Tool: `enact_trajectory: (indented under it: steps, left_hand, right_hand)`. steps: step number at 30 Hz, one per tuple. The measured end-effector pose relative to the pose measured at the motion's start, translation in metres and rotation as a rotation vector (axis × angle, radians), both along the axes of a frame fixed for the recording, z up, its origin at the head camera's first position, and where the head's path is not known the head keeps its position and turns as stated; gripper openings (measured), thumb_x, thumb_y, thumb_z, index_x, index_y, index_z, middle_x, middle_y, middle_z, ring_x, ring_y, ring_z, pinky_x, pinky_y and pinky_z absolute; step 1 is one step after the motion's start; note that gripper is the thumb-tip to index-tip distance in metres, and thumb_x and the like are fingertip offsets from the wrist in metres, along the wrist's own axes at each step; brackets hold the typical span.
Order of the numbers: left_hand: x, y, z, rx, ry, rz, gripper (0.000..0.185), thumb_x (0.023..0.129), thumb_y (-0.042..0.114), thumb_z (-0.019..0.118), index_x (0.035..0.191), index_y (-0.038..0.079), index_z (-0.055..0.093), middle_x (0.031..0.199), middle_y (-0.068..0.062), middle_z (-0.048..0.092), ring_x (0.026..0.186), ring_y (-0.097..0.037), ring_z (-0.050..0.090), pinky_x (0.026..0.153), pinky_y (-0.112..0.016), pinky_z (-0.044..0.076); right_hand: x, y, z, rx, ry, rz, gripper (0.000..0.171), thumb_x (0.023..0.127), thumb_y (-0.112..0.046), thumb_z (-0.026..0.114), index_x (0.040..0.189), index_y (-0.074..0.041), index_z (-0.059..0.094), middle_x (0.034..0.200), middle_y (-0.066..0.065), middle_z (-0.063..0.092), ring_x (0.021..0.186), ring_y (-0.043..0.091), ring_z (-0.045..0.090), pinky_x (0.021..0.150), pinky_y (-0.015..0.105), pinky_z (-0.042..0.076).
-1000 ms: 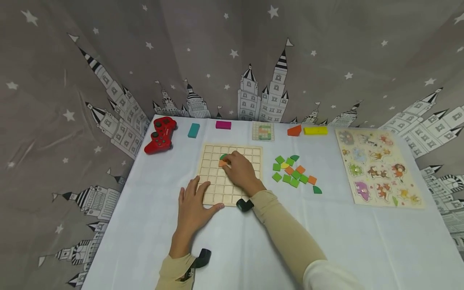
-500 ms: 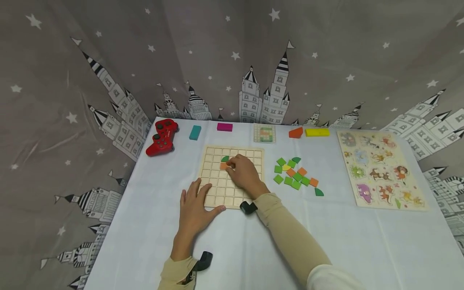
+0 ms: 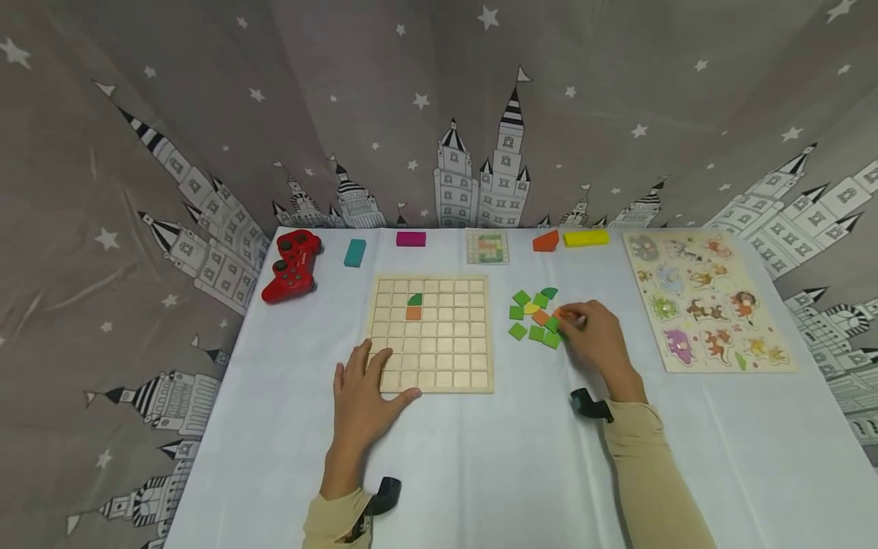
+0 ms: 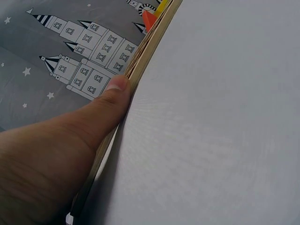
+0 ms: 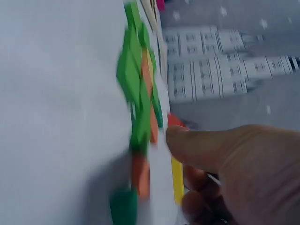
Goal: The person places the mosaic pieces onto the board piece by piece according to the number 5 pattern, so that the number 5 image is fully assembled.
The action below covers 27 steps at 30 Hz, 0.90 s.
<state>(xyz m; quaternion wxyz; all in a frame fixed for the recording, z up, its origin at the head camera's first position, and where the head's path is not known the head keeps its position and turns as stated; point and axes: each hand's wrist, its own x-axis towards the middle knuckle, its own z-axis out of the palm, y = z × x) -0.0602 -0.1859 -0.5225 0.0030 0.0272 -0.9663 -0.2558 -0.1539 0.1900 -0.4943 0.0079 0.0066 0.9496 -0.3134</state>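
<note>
Your left hand (image 3: 361, 396) lies flat, fingers released, on the grid board (image 3: 430, 333) corner; your right hand (image 3: 595, 335) fingertips pinch an orange tile (image 3: 559, 313) beside the green tiles (image 3: 533, 320).

A children's play corner was suggested: a castle-and-star curtain (image 3: 480, 114) was hung behind a cloth-covered surface (image 3: 480, 457), on which an animal puzzle (image 3: 706, 301) and a toy gamepad (image 3: 291, 265) were laid.

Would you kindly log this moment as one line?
left hand: rests on grid board | right hand: at loose tiles | board: two tiles placed
</note>
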Motion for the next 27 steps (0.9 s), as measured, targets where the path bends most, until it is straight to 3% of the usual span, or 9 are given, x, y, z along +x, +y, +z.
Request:
enact_trajectory:
  steps: [3, 7, 12, 15, 23, 27]
  left_hand:
    - [0.001, -0.001, -0.001, -0.002, -0.006, 0.008, 0.091, 0.076, 0.062, 0.080, 0.148, 0.016, 0.049, 0.167, -0.018, 0.024, 0.156, -0.042, 0.018, 0.125, -0.064, 0.005]
    - [0.001, 0.000, -0.002, 0.001, 0.019, 0.010, 0.090, 0.076, 0.062, 0.080, 0.148, 0.016, 0.050, 0.167, -0.018, 0.026, 0.156, -0.042, 0.019, 0.125, -0.064, 0.005]
    - [0.003, 0.002, -0.003, 0.012, 0.059, 0.007, 0.089, 0.075, 0.060, 0.082, 0.145, 0.015, 0.052, 0.165, -0.019, 0.029, 0.154, -0.044, 0.023, 0.124, -0.066, 0.009]
    - [0.003, 0.004, -0.003, 0.019, 0.045, 0.001, 0.088, 0.075, 0.059, 0.082, 0.146, 0.016, 0.052, 0.166, -0.018, 0.029, 0.155, -0.043, 0.022, 0.124, -0.065, 0.008]
    - [0.003, 0.005, -0.001, 0.018, 0.019, 0.001, 0.089, 0.076, 0.063, 0.080, 0.147, 0.017, 0.051, 0.167, -0.016, 0.027, 0.157, -0.040, 0.019, 0.125, -0.063, 0.007]
    - [0.002, 0.003, 0.000, 0.015, 0.011, 0.000, 0.090, 0.077, 0.064, 0.079, 0.148, 0.017, 0.050, 0.167, -0.015, 0.025, 0.157, -0.039, 0.018, 0.126, -0.063, 0.006]
  right_hand:
    - [0.007, 0.030, 0.001, 0.025, -0.084, -0.040, 0.030, 0.098, -0.020, 0.068, 0.122, -0.002, 0.071, 0.109, 0.019, 0.065, 0.092, 0.031, 0.061, 0.076, 0.041, 0.050]
    - [0.005, 0.045, 0.001, 0.037, -0.152, -0.065, 0.029, 0.100, -0.023, 0.065, 0.119, -0.003, 0.073, 0.113, 0.021, 0.064, 0.096, 0.033, 0.061, 0.079, 0.044, 0.051]
    - [0.001, 0.047, -0.002, 0.079, -0.110, -0.085, 0.033, 0.101, -0.027, 0.064, 0.124, -0.005, 0.072, 0.114, 0.022, 0.064, 0.097, 0.035, 0.061, 0.080, 0.046, 0.052]
    - [0.003, 0.051, -0.003, 0.118, -0.108, -0.077, 0.036, 0.100, -0.028, 0.064, 0.127, -0.004, 0.070, 0.115, 0.024, 0.064, 0.100, 0.038, 0.061, 0.084, 0.050, 0.052]
    - [0.003, 0.057, 0.001, 0.188, -0.183, 0.021, 0.038, 0.097, -0.023, 0.068, 0.126, 0.000, 0.067, 0.119, 0.026, 0.059, 0.105, 0.040, 0.055, 0.095, 0.056, 0.048]
    - [-0.002, 0.047, 0.008, 0.176, -0.128, 0.050, 0.038, 0.097, -0.026, 0.067, 0.123, 0.002, 0.066, 0.116, 0.025, 0.057, 0.104, 0.038, 0.054, 0.093, 0.055, 0.049]
